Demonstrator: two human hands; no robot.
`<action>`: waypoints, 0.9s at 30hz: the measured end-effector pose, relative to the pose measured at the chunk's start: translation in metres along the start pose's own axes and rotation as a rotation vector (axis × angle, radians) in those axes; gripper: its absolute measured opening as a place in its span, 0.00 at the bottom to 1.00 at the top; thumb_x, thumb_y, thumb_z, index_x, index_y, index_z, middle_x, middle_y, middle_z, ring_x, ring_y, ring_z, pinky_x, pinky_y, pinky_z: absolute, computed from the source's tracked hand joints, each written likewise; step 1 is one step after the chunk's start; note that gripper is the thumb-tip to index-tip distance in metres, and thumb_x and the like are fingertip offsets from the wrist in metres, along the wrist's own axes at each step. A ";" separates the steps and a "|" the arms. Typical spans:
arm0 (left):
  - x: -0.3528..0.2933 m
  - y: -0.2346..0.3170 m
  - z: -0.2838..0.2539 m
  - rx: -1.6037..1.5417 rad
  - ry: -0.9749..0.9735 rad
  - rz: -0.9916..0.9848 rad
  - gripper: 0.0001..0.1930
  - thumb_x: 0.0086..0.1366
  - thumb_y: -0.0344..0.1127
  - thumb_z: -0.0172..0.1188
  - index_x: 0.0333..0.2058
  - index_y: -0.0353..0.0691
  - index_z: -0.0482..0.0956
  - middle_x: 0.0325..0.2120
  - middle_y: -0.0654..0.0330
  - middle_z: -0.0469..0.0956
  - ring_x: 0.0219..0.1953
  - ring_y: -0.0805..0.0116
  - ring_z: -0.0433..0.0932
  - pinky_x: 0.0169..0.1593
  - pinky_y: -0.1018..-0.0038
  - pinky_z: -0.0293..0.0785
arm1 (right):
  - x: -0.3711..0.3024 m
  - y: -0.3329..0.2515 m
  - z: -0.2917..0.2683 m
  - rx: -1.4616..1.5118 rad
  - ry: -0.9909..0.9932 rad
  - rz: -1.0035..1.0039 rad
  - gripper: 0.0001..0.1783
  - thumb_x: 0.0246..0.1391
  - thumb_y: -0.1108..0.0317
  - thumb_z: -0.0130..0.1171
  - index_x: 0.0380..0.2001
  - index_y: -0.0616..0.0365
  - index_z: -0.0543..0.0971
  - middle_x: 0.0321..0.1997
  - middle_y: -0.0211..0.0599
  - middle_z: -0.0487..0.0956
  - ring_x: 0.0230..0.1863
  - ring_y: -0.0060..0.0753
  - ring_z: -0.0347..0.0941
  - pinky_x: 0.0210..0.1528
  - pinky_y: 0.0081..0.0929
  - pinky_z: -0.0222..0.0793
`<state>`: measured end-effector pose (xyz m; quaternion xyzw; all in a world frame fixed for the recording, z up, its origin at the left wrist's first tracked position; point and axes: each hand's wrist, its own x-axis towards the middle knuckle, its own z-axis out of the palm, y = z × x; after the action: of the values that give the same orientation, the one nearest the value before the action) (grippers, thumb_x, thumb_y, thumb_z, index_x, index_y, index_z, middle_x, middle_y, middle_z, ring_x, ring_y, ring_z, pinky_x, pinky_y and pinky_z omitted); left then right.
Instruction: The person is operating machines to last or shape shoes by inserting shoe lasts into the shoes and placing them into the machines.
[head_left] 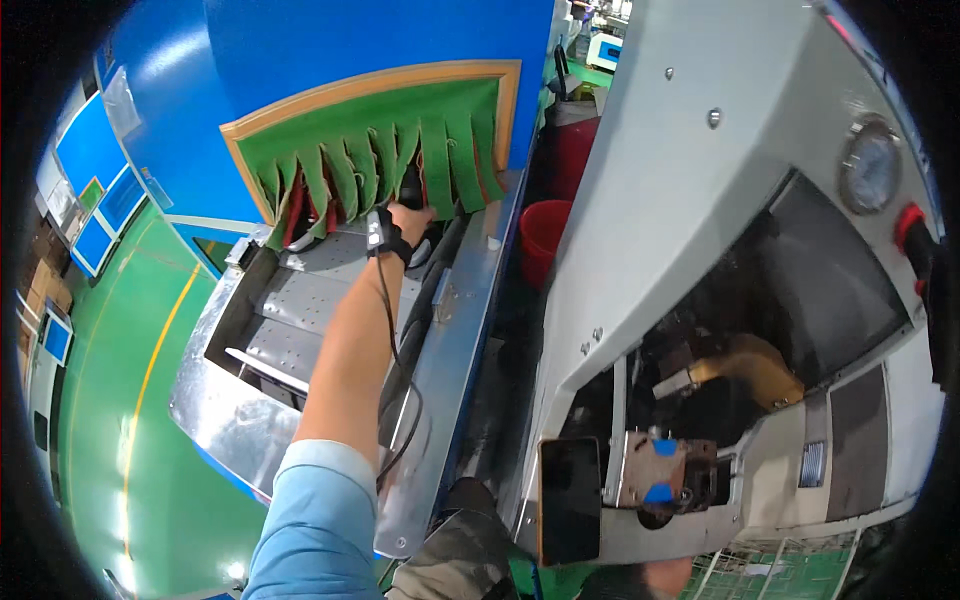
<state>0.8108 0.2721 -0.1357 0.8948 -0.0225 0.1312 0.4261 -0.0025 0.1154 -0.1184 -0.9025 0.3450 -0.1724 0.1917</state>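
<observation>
My left arm, in a light blue sleeve, stretches forward over a metal conveyor [300, 310]. My left hand [408, 222] is at the green strip curtain [355, 160] of a blue machine's opening, its fingers bent against a black object [410, 188] among the strips. The object's kind does not show, and the fingertips are hidden. A black strap with a small device [382, 232] circles the wrist, and a cable runs back along the forearm. At the lower edge, a bit of skin [668, 575], seemingly my right hand, shows below the grey machine; its fingers are hidden.
To the right stands a large grey machine [640, 230] with a dark window, a gauge [870, 165] and a metal block [665, 470]. A black phone-like slab [570, 500] is at its front. A red bucket [545, 235] stands between the machines. Green floor [160, 400] lies left.
</observation>
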 end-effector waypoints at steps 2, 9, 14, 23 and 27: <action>-0.025 -0.011 0.029 -0.001 0.308 0.211 0.38 0.49 0.50 0.77 0.50 0.26 0.74 0.43 0.41 0.82 0.46 0.48 0.81 0.50 0.60 0.76 | 0.003 0.009 0.001 -0.022 -0.064 0.009 0.17 0.60 0.60 0.59 0.41 0.66 0.83 0.44 0.53 0.83 0.46 0.57 0.77 0.57 0.49 0.69; -0.087 0.012 -0.059 -0.052 -0.198 0.132 0.34 0.53 0.41 0.76 0.52 0.29 0.70 0.43 0.47 0.82 0.47 0.56 0.81 0.53 0.65 0.75 | 0.027 0.012 0.008 0.131 0.183 -0.180 0.17 0.61 0.60 0.59 0.36 0.67 0.83 0.43 0.52 0.83 0.35 0.45 0.76 0.48 0.45 0.73; -0.180 -0.003 -0.184 -0.221 -0.135 0.178 0.39 0.47 0.41 0.75 0.56 0.28 0.70 0.44 0.48 0.82 0.45 0.59 0.82 0.54 0.66 0.75 | 0.033 -0.008 0.004 0.026 0.274 -0.406 0.08 0.57 0.67 0.61 0.32 0.60 0.85 0.28 0.50 0.82 0.23 0.40 0.74 0.31 0.34 0.75; -0.479 0.064 -0.275 -1.280 -0.723 -0.426 0.40 0.45 0.31 0.77 0.58 0.31 0.70 0.47 0.58 0.78 0.48 0.65 0.77 0.54 0.65 0.75 | 0.003 -0.087 0.009 1.141 -0.356 -0.337 0.45 0.66 0.62 0.58 0.75 0.62 0.45 0.71 0.46 0.63 0.58 0.41 0.69 0.57 0.37 0.66; -0.553 0.121 -0.247 -0.951 -1.358 -0.319 0.37 0.55 0.30 0.73 0.62 0.32 0.66 0.54 0.58 0.76 0.54 0.67 0.74 0.59 0.69 0.71 | 0.003 -0.152 -0.010 1.508 -0.222 -0.198 0.47 0.55 0.62 0.64 0.72 0.62 0.53 0.69 0.51 0.63 0.65 0.45 0.64 0.68 0.42 0.57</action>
<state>0.2054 0.3459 -0.0358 0.4972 -0.2002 -0.5205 0.6647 0.0793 0.2155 -0.0383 -0.5664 0.0306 -0.2856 0.7725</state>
